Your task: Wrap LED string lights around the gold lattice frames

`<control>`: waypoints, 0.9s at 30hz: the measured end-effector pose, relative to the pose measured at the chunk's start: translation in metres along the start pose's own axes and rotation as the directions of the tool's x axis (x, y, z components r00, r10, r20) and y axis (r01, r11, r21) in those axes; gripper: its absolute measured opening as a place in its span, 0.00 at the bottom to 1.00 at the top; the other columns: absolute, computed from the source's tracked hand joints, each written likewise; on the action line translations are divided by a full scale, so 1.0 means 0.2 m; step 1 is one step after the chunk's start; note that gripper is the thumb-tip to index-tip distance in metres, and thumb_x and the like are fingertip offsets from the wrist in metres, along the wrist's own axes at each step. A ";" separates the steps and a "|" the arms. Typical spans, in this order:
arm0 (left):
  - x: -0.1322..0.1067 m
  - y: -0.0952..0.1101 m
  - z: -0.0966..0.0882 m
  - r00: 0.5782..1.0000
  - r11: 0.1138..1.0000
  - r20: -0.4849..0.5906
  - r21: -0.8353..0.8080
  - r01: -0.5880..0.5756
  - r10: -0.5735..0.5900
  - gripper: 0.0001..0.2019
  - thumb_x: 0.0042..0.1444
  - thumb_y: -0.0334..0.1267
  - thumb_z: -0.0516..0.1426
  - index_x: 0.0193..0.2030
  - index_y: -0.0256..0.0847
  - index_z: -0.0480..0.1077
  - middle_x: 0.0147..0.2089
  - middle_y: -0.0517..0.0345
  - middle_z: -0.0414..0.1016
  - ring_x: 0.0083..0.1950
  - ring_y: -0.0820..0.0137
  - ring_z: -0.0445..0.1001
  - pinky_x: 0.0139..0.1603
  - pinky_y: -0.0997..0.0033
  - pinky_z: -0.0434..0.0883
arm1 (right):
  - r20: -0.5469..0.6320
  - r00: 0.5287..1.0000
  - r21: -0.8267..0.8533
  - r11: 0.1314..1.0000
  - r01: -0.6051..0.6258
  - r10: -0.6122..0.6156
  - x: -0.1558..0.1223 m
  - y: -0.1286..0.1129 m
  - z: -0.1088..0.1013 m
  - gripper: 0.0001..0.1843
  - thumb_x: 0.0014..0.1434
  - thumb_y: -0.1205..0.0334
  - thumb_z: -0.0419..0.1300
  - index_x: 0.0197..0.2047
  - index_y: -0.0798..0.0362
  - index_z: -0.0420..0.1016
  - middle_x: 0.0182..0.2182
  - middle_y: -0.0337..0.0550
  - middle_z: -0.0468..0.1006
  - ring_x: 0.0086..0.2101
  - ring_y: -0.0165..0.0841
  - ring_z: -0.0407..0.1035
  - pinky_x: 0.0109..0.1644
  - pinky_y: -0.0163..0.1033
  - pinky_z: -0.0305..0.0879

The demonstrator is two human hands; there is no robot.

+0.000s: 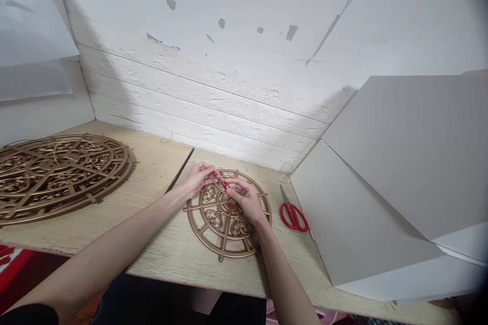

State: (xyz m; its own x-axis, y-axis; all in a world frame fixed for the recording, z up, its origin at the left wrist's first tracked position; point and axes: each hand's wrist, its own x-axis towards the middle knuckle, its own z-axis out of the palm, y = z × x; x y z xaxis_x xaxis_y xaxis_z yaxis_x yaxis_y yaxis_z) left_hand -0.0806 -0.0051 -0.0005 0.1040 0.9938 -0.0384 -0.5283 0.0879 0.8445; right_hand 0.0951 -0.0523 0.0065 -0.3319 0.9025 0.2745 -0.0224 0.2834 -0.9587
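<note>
Both hands meet over a round gold lattice panel (203,245) with scrollwork that lies flat on the table. A slim red stick-like thing with clear or whitish parts (220,179) spans between my fingers; its exact kind is too small to make out. My left hand (199,179) pinches its upper left end. At its lower right end, my right hand (246,198) has its fingers closed around it. A thin yellow-gold cord (238,213) hangs below my right hand across the panel. Red-handled scissors (293,213) rest to the right of the panel, blades pointing away.
A stack of larger gold lattice panels (95,195) occupies the left of the wooden table (160,238). White boards (366,203) stand along the right side. Behind the table rises a white wall (213,106) with peeling patches. A dark gap (181,170) runs between two tabletops.
</note>
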 end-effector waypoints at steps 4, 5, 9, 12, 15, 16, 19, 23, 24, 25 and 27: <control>0.00 0.00 0.00 1.000 1.000 0.025 0.011 -0.019 0.019 0.07 0.51 0.30 0.60 0.28 0.34 0.64 0.26 0.53 0.74 0.27 0.72 0.75 0.32 0.72 0.74 | 0.055 0.998 0.020 1.000 -0.022 0.021 -0.01 0.00 0.01 0.19 0.52 0.54 0.65 0.46 0.51 0.76 0.35 0.44 0.80 0.33 0.33 0.73 0.44 0.42 0.68; 0.00 -0.01 0.00 0.999 1.000 0.032 0.010 -0.022 0.022 0.07 0.51 0.30 0.61 0.28 0.34 0.65 0.26 0.53 0.74 0.26 0.72 0.75 0.32 0.71 0.74 | 0.055 0.998 0.017 0.999 -0.026 0.025 -0.01 0.00 0.01 0.19 0.51 0.54 0.65 0.46 0.51 0.77 0.35 0.44 0.81 0.33 0.33 0.73 0.44 0.43 0.68; 0.00 -0.01 -0.01 0.998 0.999 0.057 0.019 -0.027 0.026 0.07 0.50 0.31 0.62 0.27 0.33 0.66 0.27 0.52 0.74 0.26 0.73 0.74 0.32 0.71 0.74 | 0.035 0.999 -0.010 1.000 -0.024 0.024 -0.01 0.01 0.01 0.19 0.50 0.52 0.66 0.45 0.51 0.78 0.37 0.46 0.81 0.34 0.35 0.74 0.46 0.45 0.68; -0.01 0.00 -0.01 0.999 0.999 0.045 0.032 -0.023 0.021 0.07 0.51 0.30 0.61 0.27 0.33 0.66 0.27 0.51 0.74 0.26 0.73 0.74 0.32 0.71 0.74 | 0.020 1.000 -0.022 1.000 -0.005 0.006 -0.02 0.02 0.01 0.18 0.51 0.53 0.65 0.45 0.51 0.79 0.36 0.46 0.81 0.34 0.36 0.75 0.45 0.45 0.69; -0.01 0.00 -0.01 0.999 0.998 0.044 0.051 -0.025 0.022 0.07 0.51 0.31 0.60 0.28 0.33 0.66 0.27 0.51 0.75 0.26 0.72 0.75 0.31 0.71 0.74 | 0.018 1.000 -0.023 1.000 0.013 -0.012 -0.02 0.03 0.01 0.17 0.52 0.55 0.65 0.45 0.51 0.79 0.36 0.46 0.82 0.34 0.36 0.75 0.46 0.46 0.69; -0.01 0.00 -0.01 0.999 0.998 0.044 0.055 -0.026 0.024 0.07 0.51 0.31 0.61 0.28 0.33 0.66 0.28 0.50 0.75 0.26 0.72 0.75 0.31 0.71 0.74 | 0.018 1.000 -0.026 1.000 0.014 -0.014 -0.02 0.03 0.01 0.17 0.52 0.55 0.65 0.45 0.51 0.79 0.36 0.46 0.82 0.34 0.37 0.75 0.46 0.46 0.69; -0.01 0.00 0.00 0.999 0.997 0.031 0.069 -0.028 0.025 0.07 0.52 0.31 0.60 0.28 0.34 0.65 0.28 0.50 0.75 0.27 0.71 0.75 0.30 0.72 0.74 | 0.010 0.999 -0.093 0.995 0.036 -0.036 -0.02 0.04 0.01 0.16 0.53 0.56 0.64 0.45 0.51 0.79 0.36 0.46 0.82 0.35 0.38 0.76 0.45 0.47 0.70; -0.01 0.00 0.00 0.999 0.995 0.009 0.094 -0.038 0.038 0.07 0.52 0.31 0.60 0.28 0.34 0.65 0.28 0.50 0.75 0.26 0.71 0.75 0.28 0.73 0.73 | 0.020 0.985 -0.392 0.905 0.165 -0.171 -0.02 0.02 0.01 0.12 0.56 0.60 0.61 0.43 0.49 0.79 0.39 0.45 0.81 0.37 0.39 0.75 0.46 0.47 0.69; -0.02 0.00 0.01 0.999 0.994 0.005 0.100 -0.038 0.038 0.07 0.52 0.30 0.60 0.28 0.34 0.65 0.28 0.50 0.75 0.26 0.71 0.75 0.27 0.73 0.73 | 0.045 0.979 -0.465 0.863 0.196 -0.198 -0.03 0.01 0.01 0.11 0.57 0.61 0.60 0.43 0.48 0.79 0.39 0.45 0.81 0.38 0.40 0.75 0.46 0.47 0.69; -0.02 0.00 0.01 0.999 0.994 -0.001 0.104 -0.033 0.033 0.06 0.52 0.30 0.60 0.28 0.34 0.65 0.28 0.50 0.75 0.26 0.71 0.75 0.28 0.73 0.73 | 0.073 0.974 -0.526 0.821 0.221 -0.215 -0.04 -0.01 0.00 0.12 0.58 0.62 0.58 0.44 0.47 0.79 0.40 0.44 0.81 0.38 0.40 0.75 0.46 0.47 0.68; -0.03 0.00 0.01 1.000 0.995 -0.010 0.101 -0.015 0.016 0.06 0.53 0.30 0.58 0.29 0.34 0.65 0.28 0.51 0.75 0.26 0.71 0.75 0.29 0.71 0.74 | 0.093 0.966 -0.610 0.753 0.245 -0.239 -0.07 -0.07 -0.02 0.12 0.59 0.62 0.56 0.44 0.46 0.79 0.40 0.44 0.81 0.39 0.40 0.75 0.46 0.47 0.67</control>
State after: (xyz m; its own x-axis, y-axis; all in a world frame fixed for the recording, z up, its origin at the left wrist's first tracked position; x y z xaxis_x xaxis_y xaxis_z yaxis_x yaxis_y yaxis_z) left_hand -0.0800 -0.0112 0.0012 0.0868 0.9958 -0.0303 -0.4416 0.0657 0.8948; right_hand 0.1034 -0.0677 0.0173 -0.4034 0.7742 0.4877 0.4770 0.6328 -0.6099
